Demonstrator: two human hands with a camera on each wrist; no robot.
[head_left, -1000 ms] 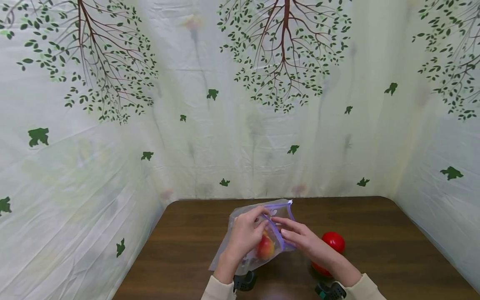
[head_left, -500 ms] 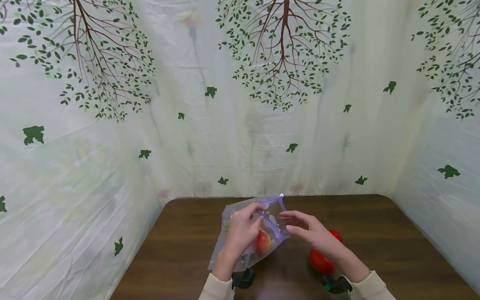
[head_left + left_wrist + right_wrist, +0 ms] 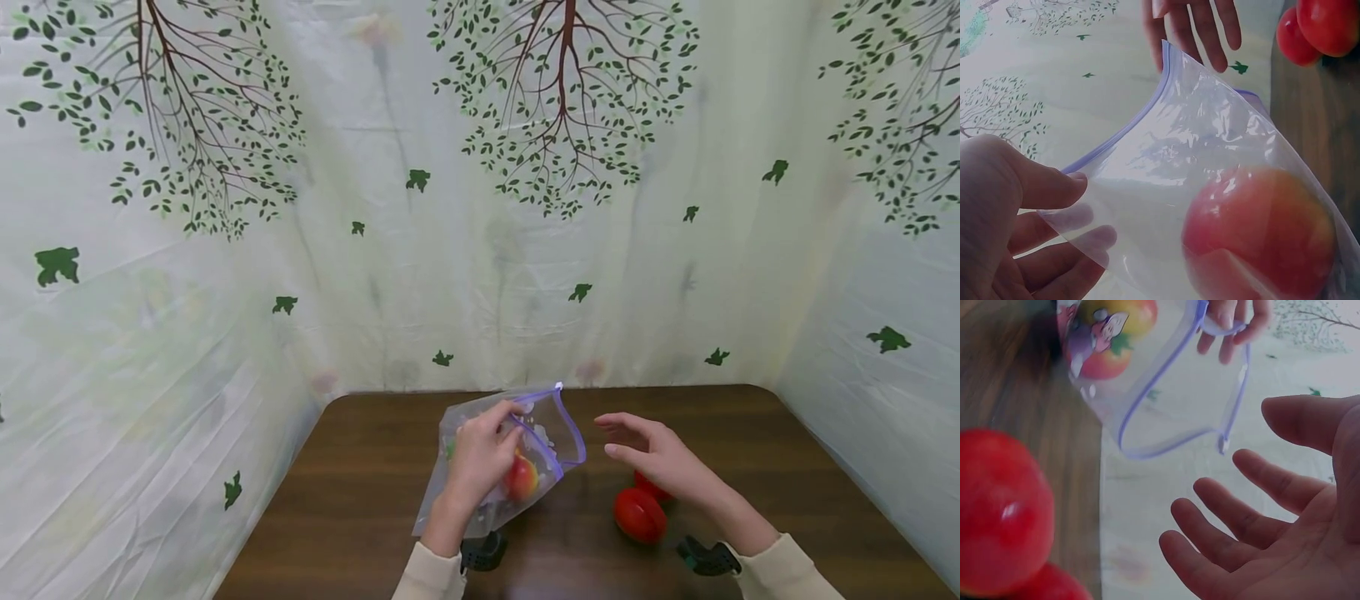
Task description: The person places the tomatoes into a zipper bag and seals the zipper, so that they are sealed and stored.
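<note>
A clear zip bag (image 3: 476,508) with a purple zip edge stands tilted above the table, its mouth gaping toward the right. My left hand (image 3: 480,454) pinches one side of that edge between thumb and fingers. Inside the bag, a red-and-yellow fruit (image 3: 1260,231) shows through the plastic; the right wrist view shows two such fruits and a printed cartoon figure. To the right of the mouth, my right hand (image 3: 656,454) hovers with fingers spread and nothing in it. Just below it lie two glossy red round fruits, the nearer one (image 3: 640,515) in full view and the farther one (image 3: 651,485) partly hidden.
The brown wooden table (image 3: 780,492) has rounded far corners. Behind and beside it hangs a pale curtain (image 3: 510,333) printed with trees and green leaves. A dark camera (image 3: 483,550) is strapped on the left wrist, and another (image 3: 707,557) on the right.
My right hand has let go of the bag's mouth and drawn away to the right, over the red fruits. The mouth now gapes wider, while my left hand keeps its pinch.
</note>
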